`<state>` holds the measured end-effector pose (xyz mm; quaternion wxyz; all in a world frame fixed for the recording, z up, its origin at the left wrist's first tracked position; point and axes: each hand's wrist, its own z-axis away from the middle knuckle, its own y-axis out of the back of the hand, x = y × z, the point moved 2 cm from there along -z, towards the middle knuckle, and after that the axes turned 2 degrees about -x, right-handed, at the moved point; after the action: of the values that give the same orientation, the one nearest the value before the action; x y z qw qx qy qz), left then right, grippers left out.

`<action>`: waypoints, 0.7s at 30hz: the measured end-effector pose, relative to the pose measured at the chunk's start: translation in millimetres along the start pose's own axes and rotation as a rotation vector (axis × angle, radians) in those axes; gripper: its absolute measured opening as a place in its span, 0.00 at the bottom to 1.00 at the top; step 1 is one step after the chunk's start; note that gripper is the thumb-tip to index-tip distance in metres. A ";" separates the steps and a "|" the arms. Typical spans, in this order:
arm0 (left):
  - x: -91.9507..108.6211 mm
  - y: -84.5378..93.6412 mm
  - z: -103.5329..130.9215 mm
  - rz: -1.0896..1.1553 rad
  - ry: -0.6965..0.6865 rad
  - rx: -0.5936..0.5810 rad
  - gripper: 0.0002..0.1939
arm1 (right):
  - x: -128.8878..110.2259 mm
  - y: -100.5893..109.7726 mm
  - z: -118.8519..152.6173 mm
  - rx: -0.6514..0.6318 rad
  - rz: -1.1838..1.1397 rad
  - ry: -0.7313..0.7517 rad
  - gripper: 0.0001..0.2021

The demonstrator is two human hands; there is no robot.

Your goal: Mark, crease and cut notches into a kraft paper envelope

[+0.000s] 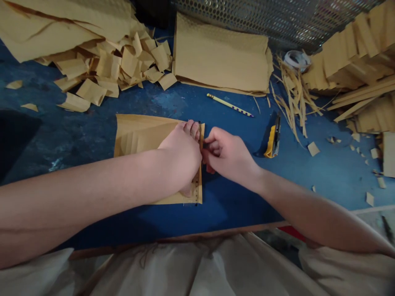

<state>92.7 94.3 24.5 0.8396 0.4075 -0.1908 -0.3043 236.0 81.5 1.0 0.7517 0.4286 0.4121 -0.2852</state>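
Observation:
A sheet of brown paper (145,127) lies flat on the blue table, with a clear ruler (196,191) along its right edge. My left hand (182,152) holds the ruler down on the paper, its thumb low and its fingertips near the top; the wrist hides much of both. At the narrow paper margin just right of the ruler, my right hand (224,152) is closed in a pinch on the paper's edge. To its right rests a yellow utility knife (271,139). A pale pencil with dark dots (230,105) lies above the hands.
A stack of brown paper (220,53) stands at the back, before a perforated metal screen (247,18). Cut paper pieces (108,65) heap at the back left. Thin paper strips (293,90), a tape roll (296,61) and bundled brown pieces (348,57) are at the right.

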 end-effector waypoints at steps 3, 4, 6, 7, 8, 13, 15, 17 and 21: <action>1.1 3.7 1.5 -0.004 -0.007 -0.032 0.78 | -3.0 7.9 -19.3 0.075 0.068 0.031 0.10; 1.0 3.3 1.4 -0.022 -0.010 -0.029 0.77 | -4.4 9.7 -24.9 0.092 0.095 0.047 0.10; 0.3 0.6 0.4 -0.059 -0.017 -0.004 0.76 | -6.5 12.8 -35.2 0.124 0.157 0.072 0.10; -0.1 -1.3 -0.2 -0.070 -0.022 0.018 0.76 | -7.0 14.1 -39.6 0.142 0.187 0.078 0.10; -0.5 -3.0 -0.7 -0.078 -0.030 0.041 0.76 | -7.0 15.4 -43.4 0.161 0.207 0.081 0.10; 0.1 -3.1 0.3 -0.051 -0.021 0.042 0.77 | -4.3 18.4 -47.0 0.164 0.168 0.076 0.11; 0.9 -0.1 0.9 -0.022 0.001 -0.011 0.77 | -3.5 16.5 -39.5 0.143 0.166 0.067 0.11; 1.6 2.6 0.5 0.009 0.010 -0.028 0.77 | -3.0 12.3 -27.8 0.112 0.164 0.058 0.10; 0.7 0.8 -2.4 0.037 0.004 0.008 0.84 | -2.8 -1.4 3.6 0.062 0.124 0.058 0.09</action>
<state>94.8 95.6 23.7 0.8438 0.4080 -0.1979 -0.2870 234.9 77.9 3.9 0.7418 0.4847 0.3976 -0.2383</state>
